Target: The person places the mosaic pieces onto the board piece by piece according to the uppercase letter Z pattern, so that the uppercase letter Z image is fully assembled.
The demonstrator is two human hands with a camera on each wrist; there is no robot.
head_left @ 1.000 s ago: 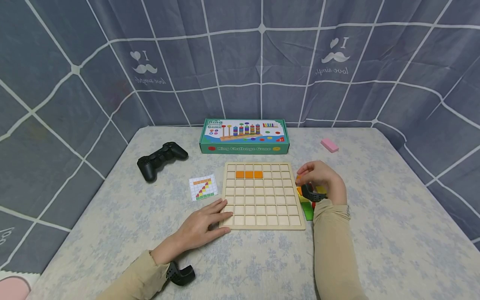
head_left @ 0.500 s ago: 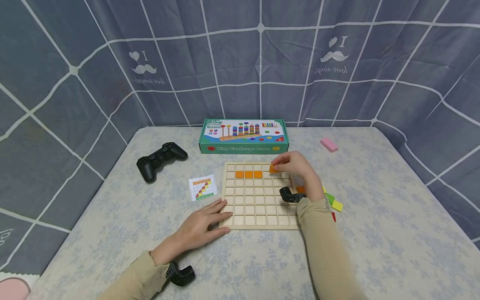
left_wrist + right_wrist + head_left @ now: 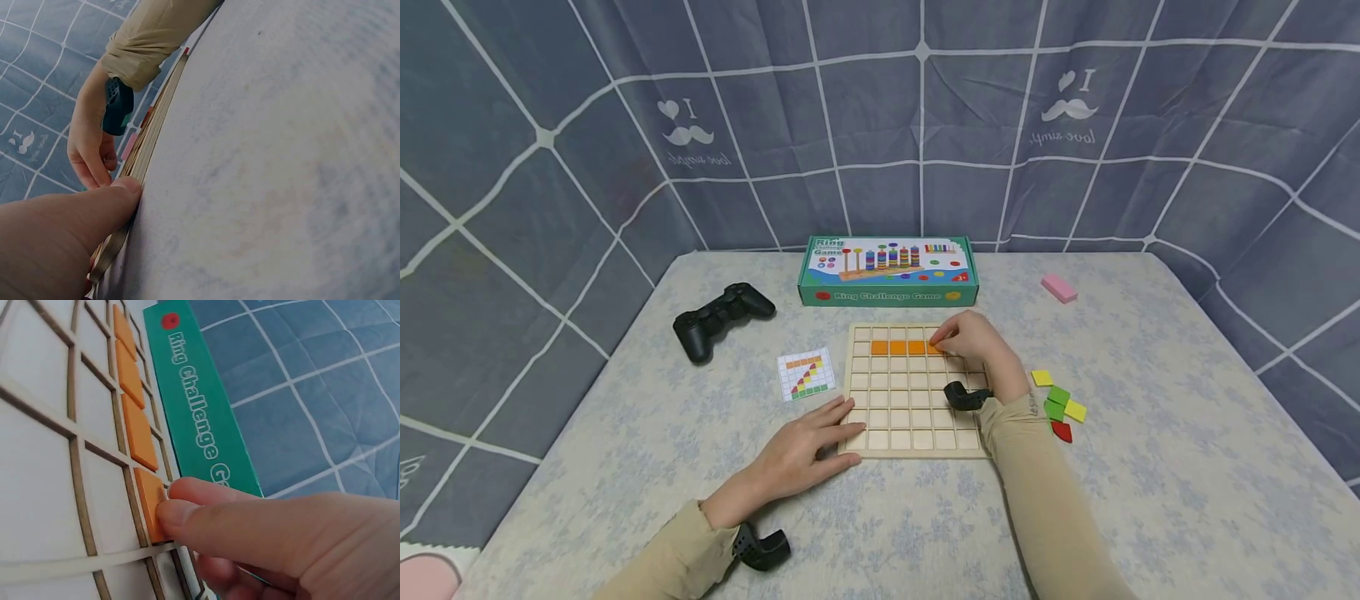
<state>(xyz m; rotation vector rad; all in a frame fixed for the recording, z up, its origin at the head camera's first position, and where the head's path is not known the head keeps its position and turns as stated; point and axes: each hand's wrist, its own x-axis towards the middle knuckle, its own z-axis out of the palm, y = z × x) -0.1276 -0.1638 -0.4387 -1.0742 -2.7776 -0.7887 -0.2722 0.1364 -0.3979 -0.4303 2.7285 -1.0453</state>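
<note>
The wooden grid board (image 3: pixel 900 400) lies flat, with three orange tiles (image 3: pixel 898 348) side by side in its second row from the back. My right hand (image 3: pixel 973 340) pinches a fourth orange tile (image 3: pixel 935 348) at the right end of that row. In the right wrist view, the thumb of my right hand (image 3: pixel 262 537) covers part of this tile (image 3: pixel 148 497). With fingers spread, my left hand (image 3: pixel 801 450) rests on the board's left edge; the left wrist view shows the thumb of my left hand (image 3: pixel 75 225) against the rim. A patterned card (image 3: pixel 806 374) lies left of the board.
Yellow tiles (image 3: pixel 1041 378), green tiles (image 3: pixel 1058 395) and a red piece (image 3: pixel 1062 432) lie right of the board. Behind it stands a green game box (image 3: pixel 887 296). A black game controller (image 3: pixel 722 321) is at the left, a pink block (image 3: pixel 1059 289) at the back right.
From the loose pieces on the right, my right hand has brought an orange tile over the board, then left and down to the end of the orange row. My left hand stays in place.
</note>
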